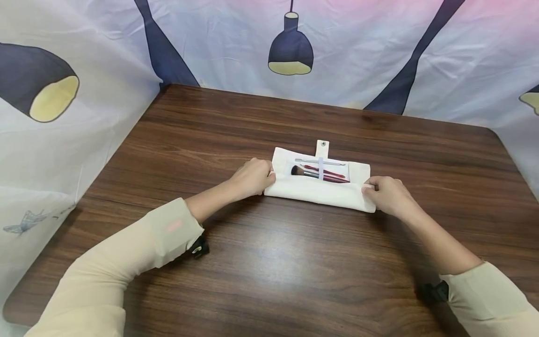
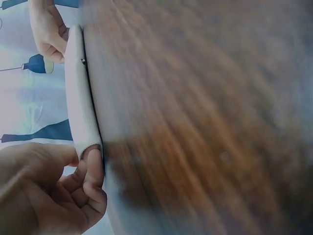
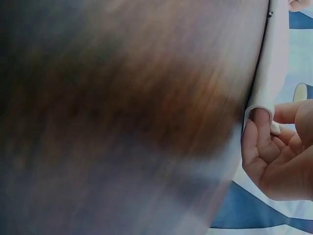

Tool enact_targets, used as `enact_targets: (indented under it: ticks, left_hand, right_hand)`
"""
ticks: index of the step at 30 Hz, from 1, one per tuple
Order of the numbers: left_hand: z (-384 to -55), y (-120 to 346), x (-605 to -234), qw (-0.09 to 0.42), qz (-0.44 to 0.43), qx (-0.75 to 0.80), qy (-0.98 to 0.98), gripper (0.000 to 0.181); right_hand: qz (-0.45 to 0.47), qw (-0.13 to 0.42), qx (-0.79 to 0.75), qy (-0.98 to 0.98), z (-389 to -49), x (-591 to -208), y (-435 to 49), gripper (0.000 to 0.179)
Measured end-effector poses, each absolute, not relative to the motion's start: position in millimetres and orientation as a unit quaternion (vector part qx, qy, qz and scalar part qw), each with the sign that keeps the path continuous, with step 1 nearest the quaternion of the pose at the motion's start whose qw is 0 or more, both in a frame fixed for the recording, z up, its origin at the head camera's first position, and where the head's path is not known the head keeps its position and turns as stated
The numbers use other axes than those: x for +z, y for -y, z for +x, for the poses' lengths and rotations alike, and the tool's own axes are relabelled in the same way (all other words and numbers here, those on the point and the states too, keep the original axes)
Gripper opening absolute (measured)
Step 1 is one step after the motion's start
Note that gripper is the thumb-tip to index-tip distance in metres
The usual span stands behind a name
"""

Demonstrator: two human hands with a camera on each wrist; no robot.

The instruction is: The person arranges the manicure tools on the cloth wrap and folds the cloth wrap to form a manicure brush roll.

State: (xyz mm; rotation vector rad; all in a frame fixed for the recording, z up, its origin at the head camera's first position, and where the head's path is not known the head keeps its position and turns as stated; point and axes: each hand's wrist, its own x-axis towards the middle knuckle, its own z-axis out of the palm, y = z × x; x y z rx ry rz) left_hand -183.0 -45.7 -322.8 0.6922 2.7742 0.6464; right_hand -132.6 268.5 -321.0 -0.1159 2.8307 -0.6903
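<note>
A white cloth roll-up pouch (image 1: 316,191) lies on the table with its near side folded over toward the far side. My left hand (image 1: 252,179) pinches the left end of the fold, thumb on top. At the right end my right hand (image 1: 389,194) pinches the fold the same way. In both wrist views, fingers reach into the open end of the folded cloth (image 2: 80,98). Inside the pouch, a lilac band (image 1: 321,168) crosses a makeup brush (image 1: 297,171), a red slim tool (image 1: 324,171) and a silver double-ended tool (image 1: 305,161). The fold hides the pouch's lower part.
A strap with a metal snap (image 1: 322,149) sticks out from the pouch's far edge. Dark wood-grain table (image 1: 261,262) surrounds the pouch. Printed cloth (image 1: 236,51) with lamp drawings hangs behind the table and along its left side.
</note>
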Motion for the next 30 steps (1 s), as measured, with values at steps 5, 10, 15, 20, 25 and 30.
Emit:
enact_targets:
  ticks: [5,10,15,20,25,30]
  left_hand:
    - [-184.4,43.9,-321.5,0.105,0.234,0.202,-0.945,0.022]
    - [-184.9,41.2,-320.0,0.106,0.231,0.188,-0.949,0.022]
    - [-184.5,40.6,-318.1,0.113,0.227,0.186,-0.949,0.021]
    - [-184.4,39.8,-317.9,0.106,0.231,0.176,-0.951,0.023]
    - [-177.7,38.3,-317.0,0.015,0.276,0.115,-0.954,0.010]
    - [-166.2,31.6,-314.4,-0.129,0.386,0.054,-0.912,0.007]
  right_hand:
    - [-0.049,0.091,-0.218,-0.970,-128.8,-320.1,-266.9,0.028]
    - [-0.152,-0.080,-0.142,-0.975,-114.8,-318.9,-259.5,0.033]
    - [-0.287,-0.167,-0.057,-0.942,-100.8,-318.7,-244.8,0.038]
    - [-0.295,-0.096,-0.041,-0.950,-92.4,-322.3,-239.1,0.043]
    - [-0.287,-0.066,-0.060,-0.954,-92.3,-323.8,-240.7,0.044]
    - [-0.288,-0.044,-0.064,-0.955,-92.1,-324.1,-239.8,0.043]
